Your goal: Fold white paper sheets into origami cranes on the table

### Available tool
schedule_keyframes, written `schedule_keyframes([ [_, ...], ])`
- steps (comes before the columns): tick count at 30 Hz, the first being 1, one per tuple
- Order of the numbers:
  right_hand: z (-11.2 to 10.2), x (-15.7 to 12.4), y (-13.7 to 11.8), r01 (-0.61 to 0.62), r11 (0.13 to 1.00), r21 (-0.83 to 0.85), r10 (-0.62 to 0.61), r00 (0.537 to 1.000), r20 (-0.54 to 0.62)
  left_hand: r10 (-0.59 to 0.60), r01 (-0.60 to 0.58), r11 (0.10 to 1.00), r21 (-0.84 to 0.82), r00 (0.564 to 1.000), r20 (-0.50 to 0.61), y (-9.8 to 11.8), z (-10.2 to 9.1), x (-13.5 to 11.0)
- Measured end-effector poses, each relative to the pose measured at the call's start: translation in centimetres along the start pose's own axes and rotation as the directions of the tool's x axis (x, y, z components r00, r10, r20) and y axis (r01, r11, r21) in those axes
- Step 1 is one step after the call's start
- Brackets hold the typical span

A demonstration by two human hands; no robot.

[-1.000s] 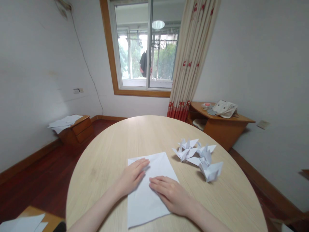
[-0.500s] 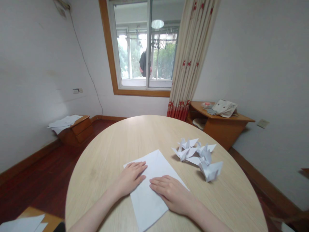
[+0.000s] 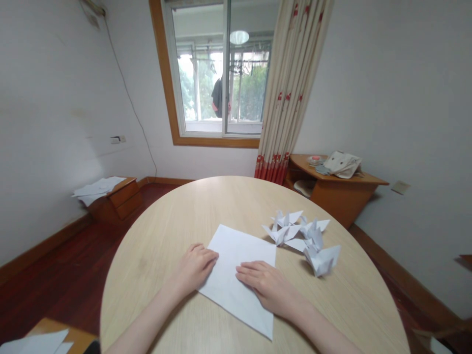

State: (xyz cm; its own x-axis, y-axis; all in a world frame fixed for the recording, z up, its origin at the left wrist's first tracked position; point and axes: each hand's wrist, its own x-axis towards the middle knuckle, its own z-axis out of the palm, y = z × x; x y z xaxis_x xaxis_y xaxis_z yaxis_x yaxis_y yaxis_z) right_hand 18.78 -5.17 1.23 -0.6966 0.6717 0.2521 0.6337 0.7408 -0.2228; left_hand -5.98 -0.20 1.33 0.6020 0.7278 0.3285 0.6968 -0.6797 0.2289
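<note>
A white sheet of paper [image 3: 230, 280] lies flat on the round table [image 3: 155, 255], turned at an angle to me. My left hand [image 3: 199, 265] rests on the sheet's left edge with its fingers laid out, partly on the paper. Flat on the right part of the sheet lies my right hand [image 3: 265, 285], its fingers stretched toward the middle. Neither hand grips anything. Several folded white paper cranes [image 3: 283, 233] are grouped to the right of the sheet, one crane [image 3: 321, 260] nearest to me.
A wooden desk [image 3: 342, 196] with a cloth bag [image 3: 342, 164] stands behind the table at the right. Papers [image 3: 99, 187] lie on a low cabinet [image 3: 125, 199] at the far left. More sheets [image 3: 37, 341] sit at the lower left, beside the table.
The sheet has turned clockwise on the table under my hands. My left hand has slid slightly left to the sheet's edge, and my right hand has shifted slightly right and away from me.
</note>
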Motion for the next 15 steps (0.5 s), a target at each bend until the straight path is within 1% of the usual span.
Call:
schedule_keyframes([
  [4,0.04,0.03,0.06,0.004,0.999,-0.044,-0.005,1.0,-0.026,0.034,-0.034,0.999,-0.011,0.999,-0.041,-0.11,-0.11,0.01],
  [7,0.17,0.01,0.27,-0.042,0.996,-0.073,0.038,0.998,-0.056,0.042,-0.042,0.999,-0.03,0.999,-0.012,0.08,-0.38,-0.02],
  [10,0.43,-0.11,0.63,-0.11,0.99,-0.09,0.103,0.991,-0.086,0.006,-0.007,1.0,0.019,0.999,0.034,0.32,-0.78,-0.12],
  [12,0.56,-0.19,0.81,-0.142,0.987,-0.078,0.136,0.987,-0.083,-0.024,0.02,0.997,0.073,0.999,0.046,0.36,-0.95,-0.24],
  [15,0.47,-0.15,0.79,-0.159,0.987,-0.011,0.158,0.986,-0.05,-0.03,0.028,0.995,0.1,0.999,0.019,0.24,-0.98,-0.42],
])
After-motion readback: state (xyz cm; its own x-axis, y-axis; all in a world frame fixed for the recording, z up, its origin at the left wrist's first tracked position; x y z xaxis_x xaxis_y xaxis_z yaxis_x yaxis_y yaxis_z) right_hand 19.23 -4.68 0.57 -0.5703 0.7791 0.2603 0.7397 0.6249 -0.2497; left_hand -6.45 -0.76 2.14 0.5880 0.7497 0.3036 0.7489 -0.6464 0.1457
